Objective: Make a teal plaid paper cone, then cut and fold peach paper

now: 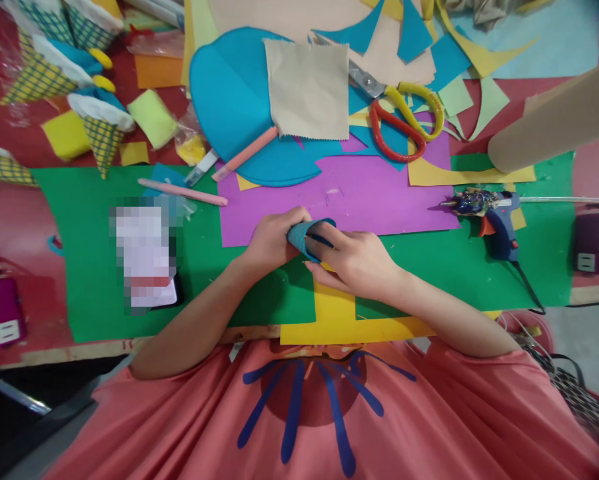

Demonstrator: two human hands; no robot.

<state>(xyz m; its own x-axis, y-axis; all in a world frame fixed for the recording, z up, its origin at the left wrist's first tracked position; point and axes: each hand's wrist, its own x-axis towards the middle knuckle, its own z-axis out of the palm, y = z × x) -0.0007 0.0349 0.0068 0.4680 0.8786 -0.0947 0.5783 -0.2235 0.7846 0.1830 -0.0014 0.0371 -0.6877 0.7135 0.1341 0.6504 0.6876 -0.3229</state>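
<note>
A small blue cone with a patterned outside (299, 235) is held between both hands, its open end turned to the right. My left hand (278, 239) is wrapped round its narrow left side. The fingers of my right hand (356, 259) reach into the open end and grip its wall, with the thumb below. Under the hands lie a green sheet (264, 293), a purple sheet (379, 193) and a yellow strip (335, 308). The tip of the cone is hidden by my left hand.
Red-and-yellow scissors (399, 127) lie on blue cut pieces behind the hands. A glue gun (502, 227) and a cardboard tube (554, 123) are at the right. A phone (172, 293), pink pens (184, 191) and finished checked cones (102, 137) are leftward.
</note>
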